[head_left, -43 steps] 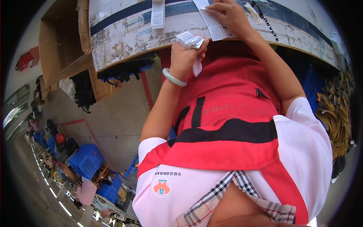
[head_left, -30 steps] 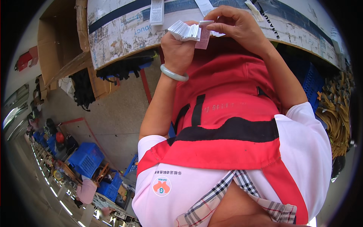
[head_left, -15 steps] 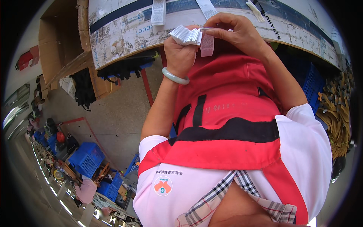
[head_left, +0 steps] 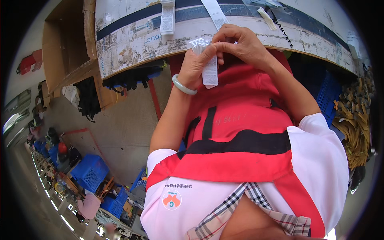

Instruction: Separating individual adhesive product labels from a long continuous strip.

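A bundle of narrow white printed labels (head_left: 210, 75) is in my left hand (head_left: 193, 67), which wears a pale bangle on the wrist. My left fingers are closed around the bundle. Its long printed face hangs down over the red apron, and its loose upper ends fan out above the thumb. My right hand (head_left: 245, 45) meets the bundle's upper right side, thumb and forefinger pinched at the labels; its fingertips partly hide what lies between them. Both hands are just in front of the table edge.
On the worn, taped tabletop (head_left: 132, 50) lie another label stack (head_left: 167, 19), a white label strip (head_left: 215, 14) and a small cream strip (head_left: 267, 18). An open cardboard box (head_left: 66, 52) stands at the left. Blue crates (head_left: 330, 94) and brown pieces (head_left: 356, 124) are at the right.
The bundle has turned from end-up to hanging with its printed face showing. My left hand has lowered slightly, and my right hand has moved down and left against the bundle.
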Demonstrator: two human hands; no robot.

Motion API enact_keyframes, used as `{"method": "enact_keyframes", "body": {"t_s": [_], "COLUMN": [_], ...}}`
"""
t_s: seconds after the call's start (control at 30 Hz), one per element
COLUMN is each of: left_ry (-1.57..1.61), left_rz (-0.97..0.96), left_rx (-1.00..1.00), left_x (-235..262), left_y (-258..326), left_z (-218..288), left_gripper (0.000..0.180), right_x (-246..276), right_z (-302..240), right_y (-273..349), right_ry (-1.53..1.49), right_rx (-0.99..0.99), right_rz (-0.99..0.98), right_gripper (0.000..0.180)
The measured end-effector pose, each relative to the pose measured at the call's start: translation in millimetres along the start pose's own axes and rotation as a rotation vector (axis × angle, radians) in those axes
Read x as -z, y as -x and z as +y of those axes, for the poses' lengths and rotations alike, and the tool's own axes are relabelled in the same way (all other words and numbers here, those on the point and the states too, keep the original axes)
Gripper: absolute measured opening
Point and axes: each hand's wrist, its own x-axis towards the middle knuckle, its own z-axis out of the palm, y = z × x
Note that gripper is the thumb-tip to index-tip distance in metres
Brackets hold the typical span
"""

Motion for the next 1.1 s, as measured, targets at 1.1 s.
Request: {"method": "enact_keyframes", "body": {"t_s": [1.1], "left_ry": [-0.616], "left_rz": [0.316], "left_rx": [-0.183], "left_x": [-23.1], "left_y": [-54.5], "left_z": [12.6], "left_gripper": [0.023], "right_x": [119.5], "right_z": [62.1], "right_y": [36.2], "right_ry": [1.038], "right_rx": [0.071], "right_rz": [0.631], "right_gripper": [0.026]}}
